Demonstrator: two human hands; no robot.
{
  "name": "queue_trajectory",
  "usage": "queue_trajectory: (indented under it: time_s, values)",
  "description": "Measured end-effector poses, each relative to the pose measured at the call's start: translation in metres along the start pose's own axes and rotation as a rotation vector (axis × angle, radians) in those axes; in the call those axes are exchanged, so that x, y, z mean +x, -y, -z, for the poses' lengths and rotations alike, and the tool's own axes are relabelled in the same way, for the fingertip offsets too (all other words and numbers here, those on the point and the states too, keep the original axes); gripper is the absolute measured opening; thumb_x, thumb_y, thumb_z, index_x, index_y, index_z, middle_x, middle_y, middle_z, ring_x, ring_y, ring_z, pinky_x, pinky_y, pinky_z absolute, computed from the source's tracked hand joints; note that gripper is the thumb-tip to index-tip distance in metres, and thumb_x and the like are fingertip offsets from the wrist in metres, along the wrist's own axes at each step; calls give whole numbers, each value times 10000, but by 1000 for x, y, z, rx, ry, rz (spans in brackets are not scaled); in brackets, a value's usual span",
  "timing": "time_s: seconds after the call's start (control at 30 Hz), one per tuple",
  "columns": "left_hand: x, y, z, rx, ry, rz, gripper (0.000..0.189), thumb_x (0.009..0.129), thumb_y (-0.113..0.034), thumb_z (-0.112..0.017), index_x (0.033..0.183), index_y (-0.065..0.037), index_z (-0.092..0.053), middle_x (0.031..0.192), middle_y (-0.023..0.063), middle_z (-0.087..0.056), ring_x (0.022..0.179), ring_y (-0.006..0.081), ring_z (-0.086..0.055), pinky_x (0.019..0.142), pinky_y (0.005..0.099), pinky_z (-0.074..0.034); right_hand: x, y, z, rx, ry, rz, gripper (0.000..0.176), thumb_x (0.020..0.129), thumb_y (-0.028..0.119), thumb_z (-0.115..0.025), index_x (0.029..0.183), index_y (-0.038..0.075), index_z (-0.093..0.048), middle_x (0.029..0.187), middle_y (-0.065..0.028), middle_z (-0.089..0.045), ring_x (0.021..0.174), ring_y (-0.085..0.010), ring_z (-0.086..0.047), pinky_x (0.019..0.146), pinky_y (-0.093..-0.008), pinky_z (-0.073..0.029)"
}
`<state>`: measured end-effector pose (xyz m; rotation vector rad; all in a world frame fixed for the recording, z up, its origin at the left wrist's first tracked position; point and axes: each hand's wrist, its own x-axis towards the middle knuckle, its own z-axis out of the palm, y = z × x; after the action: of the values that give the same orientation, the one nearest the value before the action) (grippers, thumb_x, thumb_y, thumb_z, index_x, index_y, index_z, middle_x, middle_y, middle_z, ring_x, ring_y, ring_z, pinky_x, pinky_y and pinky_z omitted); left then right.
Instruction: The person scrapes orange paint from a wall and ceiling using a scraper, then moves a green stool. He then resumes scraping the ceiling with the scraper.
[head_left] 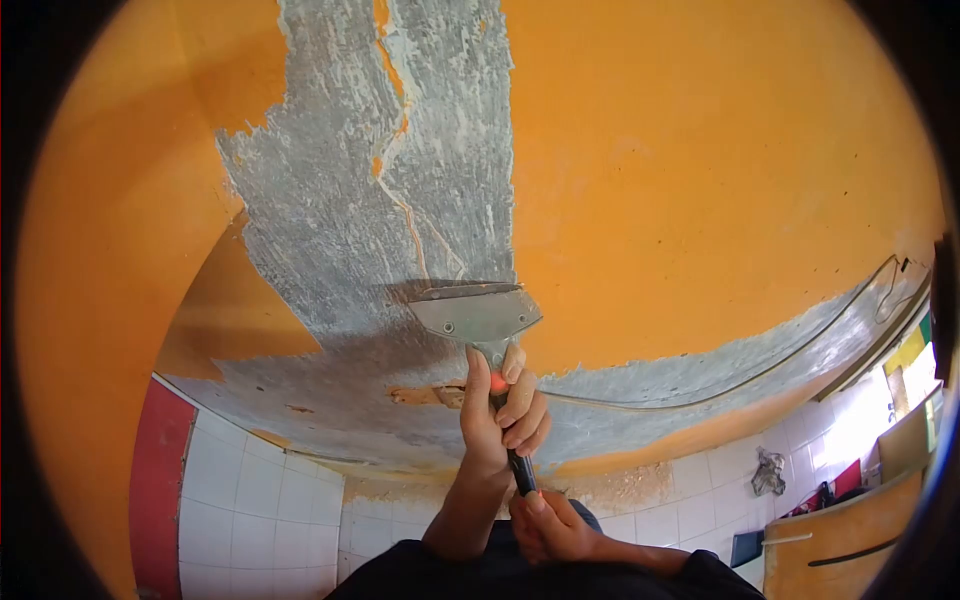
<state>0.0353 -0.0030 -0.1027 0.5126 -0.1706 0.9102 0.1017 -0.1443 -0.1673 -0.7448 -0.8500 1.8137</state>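
A wide scraper (pixel 475 312) with a grey metal head and a black and red handle is held up against an orange painted surface (pixel 680 190). My left hand (pixel 505 405) is wrapped around the handle just below the head, thumb pointing up along it. Lower down, my right hand (pixel 552 528) is closed on the handle's end. The blade edge lies at a grey stripped patch (pixel 350 210) with ragged borders, close to its right side. Thin cracks and a strip of leftover orange paint run through this patch toward the blade.
A cable (pixel 680 408) runs along another grey stripped band. White tiled walls (pixel 255 500) stand at the bottom, beside a red panel (pixel 160 490) on the left. At the lower right are an orange counter-like block (pixel 850 555), a hanging plastic bag (pixel 768 472) and a bright window (pixel 870 410).
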Motion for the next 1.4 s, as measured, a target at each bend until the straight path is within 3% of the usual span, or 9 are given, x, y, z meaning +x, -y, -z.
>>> queue_trajectory:
  time_s: [0.53, 0.63, 0.7, 1.23, 1.3, 1.33, 1.4]
  values:
    - [-1, -1, -11, 5, -8, -11, 441, 978, -512, -238, 861, -129, -422, 493, -66, -278, 323, 43, -261, 276, 188, -272, -4, 16, -11, -20, -9, -15, 423, 990, 440, -305, 771, 90, -394, 545, 7, -372, 422, -92, -368, 403, -237, -340]
    - [6, -3, -8, 15, 35, -9, 446, 978, -514, -228, 859, -130, -421, 493, -68, -279, 324, 41, -270, 276, 184, -275, -3, 14, -7, -22, 27, -19, 464, 957, 519, -331, 808, 82, -370, 555, -19, -352, 426, -113, -347, 420, -256, -340]
    - [6, -6, -18, 5, 14, -22, 451, 977, -518, -226, 855, -129, -419, 491, -69, -277, 324, 40, -272, 275, 184, -273, -4, 16, -11, 22, 21, -9, 420, 995, 427, -297, 778, 80, -393, 554, 3, -380, 425, -92, -366, 408, -232, -338]
    - [7, -6, -16, 13, 47, -6, 438, 976, -518, -228, 860, -135, -406, 484, -66, -279, 327, 35, -272, 280, 174, -276, -2, 13, -13, 5, 12, 14, 383, 999, 392, -311, 789, 86, -404, 551, 3, -390, 421, -84, -367, 403, -227, -321]
    - [3, -4, -12, 5, 12, 4, 438, 978, -514, -227, 857, -134, -408, 484, -67, -280, 326, 36, -270, 279, 175, -274, -3, 14, -13, -50, -19, -48, 504, 942, 552, -337, 756, 84, -353, 551, -20, -357, 431, -115, -356, 430, -257, -358]
    - [4, -3, -14, -20, 35, 15, 442, 978, -513, -223, 856, -132, -411, 485, -67, -284, 325, 36, -267, 279, 181, -274, -1, 17, -12, -54, -16, -41, 504, 942, 552, -337, 756, 84, -353, 551, -20, -357, 431, -115, -356, 430, -257, -358]
    - [12, -8, -19, 8, 44, 2, 442, 980, -510, -221, 855, -131, -411, 485, -66, -286, 326, 37, -268, 280, 183, -277, -1, 18, -11, 10, 17, -8, 376, 998, 392, -315, 795, 89, -405, 554, 9, -395, 418, -82, -373, 405, -227, -344]
